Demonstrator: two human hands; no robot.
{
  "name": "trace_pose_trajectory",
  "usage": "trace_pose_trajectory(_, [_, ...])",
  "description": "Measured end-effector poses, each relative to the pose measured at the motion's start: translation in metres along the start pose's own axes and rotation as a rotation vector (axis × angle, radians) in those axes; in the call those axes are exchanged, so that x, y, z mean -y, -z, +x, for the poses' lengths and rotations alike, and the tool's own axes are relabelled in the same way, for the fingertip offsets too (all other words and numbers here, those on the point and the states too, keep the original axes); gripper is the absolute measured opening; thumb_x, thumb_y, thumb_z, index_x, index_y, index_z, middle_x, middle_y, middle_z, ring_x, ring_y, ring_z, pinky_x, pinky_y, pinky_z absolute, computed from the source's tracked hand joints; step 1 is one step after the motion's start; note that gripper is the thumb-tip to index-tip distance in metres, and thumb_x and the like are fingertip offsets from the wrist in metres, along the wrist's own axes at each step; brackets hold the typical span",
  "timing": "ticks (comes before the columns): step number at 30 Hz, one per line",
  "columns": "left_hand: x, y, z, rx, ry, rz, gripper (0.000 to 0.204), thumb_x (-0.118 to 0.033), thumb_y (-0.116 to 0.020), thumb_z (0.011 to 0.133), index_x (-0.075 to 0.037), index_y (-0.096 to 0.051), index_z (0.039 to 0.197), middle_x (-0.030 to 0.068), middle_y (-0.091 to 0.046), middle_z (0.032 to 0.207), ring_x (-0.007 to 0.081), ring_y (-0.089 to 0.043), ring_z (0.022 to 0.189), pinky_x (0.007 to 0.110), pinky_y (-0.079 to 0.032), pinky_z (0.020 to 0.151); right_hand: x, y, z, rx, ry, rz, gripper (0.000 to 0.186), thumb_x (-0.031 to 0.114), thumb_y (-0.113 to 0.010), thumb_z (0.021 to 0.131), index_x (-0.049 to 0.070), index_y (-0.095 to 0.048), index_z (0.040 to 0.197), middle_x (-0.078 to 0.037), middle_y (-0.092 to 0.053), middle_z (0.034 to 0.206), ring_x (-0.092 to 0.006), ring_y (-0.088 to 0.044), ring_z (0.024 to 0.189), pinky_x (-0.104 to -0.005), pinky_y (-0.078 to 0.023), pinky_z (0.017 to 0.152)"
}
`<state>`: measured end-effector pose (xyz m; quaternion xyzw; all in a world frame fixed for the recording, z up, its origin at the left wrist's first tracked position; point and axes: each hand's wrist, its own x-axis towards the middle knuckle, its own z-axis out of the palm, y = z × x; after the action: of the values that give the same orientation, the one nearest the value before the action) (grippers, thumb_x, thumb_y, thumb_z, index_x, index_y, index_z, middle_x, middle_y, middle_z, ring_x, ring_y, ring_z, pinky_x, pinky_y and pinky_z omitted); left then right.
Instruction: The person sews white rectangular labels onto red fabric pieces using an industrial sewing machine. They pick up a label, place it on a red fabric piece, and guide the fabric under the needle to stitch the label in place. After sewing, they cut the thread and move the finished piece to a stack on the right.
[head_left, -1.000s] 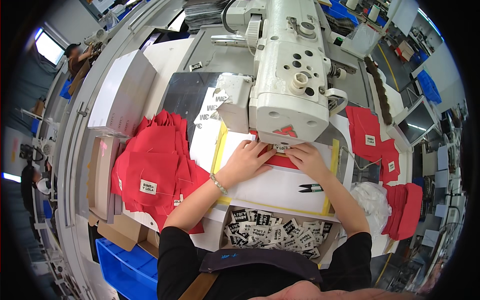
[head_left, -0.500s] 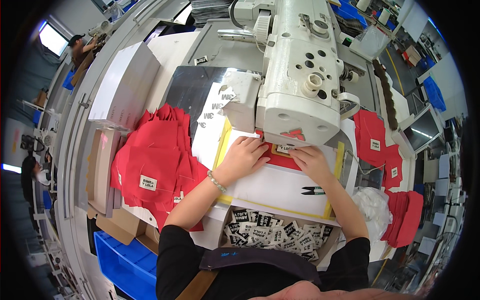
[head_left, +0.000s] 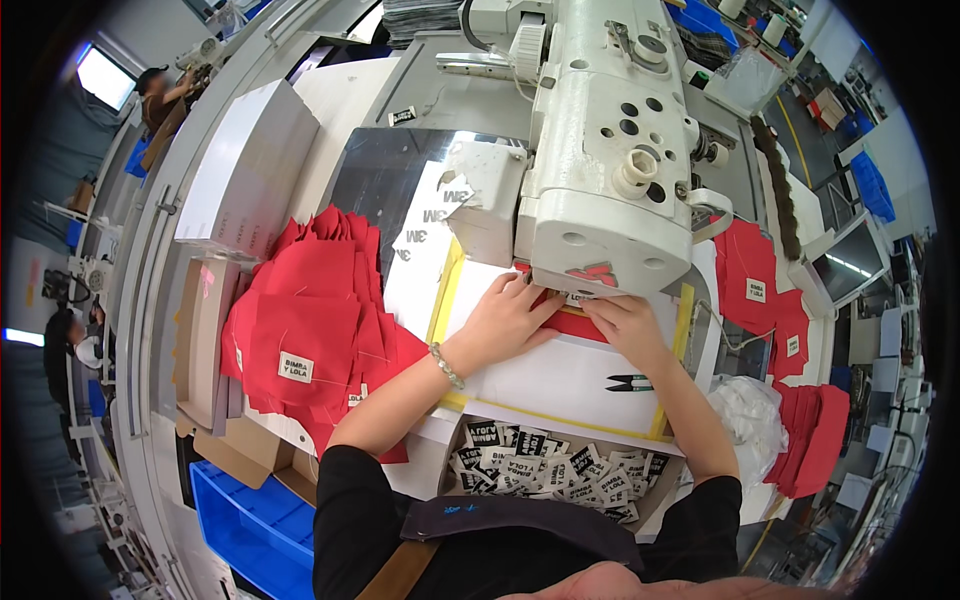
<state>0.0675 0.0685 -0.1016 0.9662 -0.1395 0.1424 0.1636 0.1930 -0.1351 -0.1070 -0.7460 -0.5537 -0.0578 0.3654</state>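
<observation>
Under the head of a white sewing machine [head_left: 605, 235] lies a red fabric piece [head_left: 582, 326]. A small light label with dark lettering [head_left: 577, 299] sits on it inside a brownish frame, partly hidden by the machine head. My left hand [head_left: 508, 322] rests at the fabric's left side, fingers stretched forward, their tips partly under the machine. My right hand [head_left: 624, 328] is at the label's right end with its fingers drawn together. What lies between those fingertips is hidden. Black thread snips [head_left: 628, 383] lie on the white work surface beside my right wrist.
A box of loose black and white labels [head_left: 560, 470] stands close to my body. Stacked red fabric pieces [head_left: 310, 310] lie left; more red pieces [head_left: 812, 440] are right, beside a clear plastic bag [head_left: 748, 420]. A white box [head_left: 245, 165] and blue bin [head_left: 255, 530] stand left.
Both hands have shifted slightly, staying at the fabric. The machine head now covers more of the label and its frame. The whole view has moved a little.
</observation>
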Motion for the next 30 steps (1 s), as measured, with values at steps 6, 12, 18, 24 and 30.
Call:
trace_pose_trajectory(6, [-0.006,-0.011,0.001,-0.082,-0.074,0.135,0.045,-0.032,-0.068,0.080,-0.002,-0.062,0.114,0.0081,-0.059,0.108,0.0211,-0.055,0.102,0.036,-0.043,0.090,-0.001,-0.001,-0.003,0.028,-0.022,-0.063,0.012,0.008,-0.074,0.076,0.007,-0.070,0.088,-0.003,-0.069,0.093,-0.0239,-0.064,0.086,-0.0368,-0.050,0.083])
trace_pose_trajectory(12, [-0.004,-0.011,-0.005,-0.142,-0.069,0.096,0.043,-0.030,-0.068,0.080,-0.001,-0.063,0.111,0.0093,-0.062,0.111,0.0200,-0.056,0.104,0.035,-0.044,0.087,0.005,0.012,-0.005,-0.009,0.075,-0.284,0.019,0.018,-0.078,0.072,0.014,-0.074,0.090,0.001,-0.072,0.087,-0.0162,-0.065,0.074,-0.0294,-0.048,0.069])
trace_pose_trajectory(18, [-0.005,-0.010,-0.006,-0.200,-0.113,0.098,0.031,-0.023,-0.071,0.077,-0.003,-0.068,0.100,0.0080,-0.066,0.108,0.0188,-0.062,0.098,0.034,-0.048,0.086,0.007,0.017,-0.018,0.063,0.126,-0.406,0.025,0.028,-0.077,0.074,0.018,-0.073,0.096,0.006,-0.069,0.102,-0.0103,-0.056,0.082,-0.0349,-0.036,0.082])
trace_pose_trajectory(24, [-0.007,-0.011,-0.004,-0.202,-0.193,0.104,0.026,-0.021,-0.071,0.077,-0.004,-0.068,0.095,0.0078,-0.066,0.108,0.0191,-0.062,0.101,0.033,-0.048,0.087,0.004,0.012,-0.020,0.083,0.044,-0.391,0.030,0.032,-0.075,0.077,0.019,-0.072,0.103,0.005,-0.067,0.105,-0.0137,-0.056,0.090,-0.0380,-0.034,0.085])
trace_pose_trajectory(30, [-0.009,-0.012,-0.001,-0.193,-0.204,0.102,0.026,-0.021,-0.072,0.076,-0.004,-0.068,0.094,0.0078,-0.066,0.108,0.0197,-0.061,0.103,0.034,-0.048,0.087,-0.001,0.005,-0.027,0.141,-0.026,-0.331,0.030,0.035,-0.075,0.078,0.019,-0.072,0.103,0.003,-0.066,0.109,-0.0150,-0.056,0.095,-0.0400,-0.033,0.087])
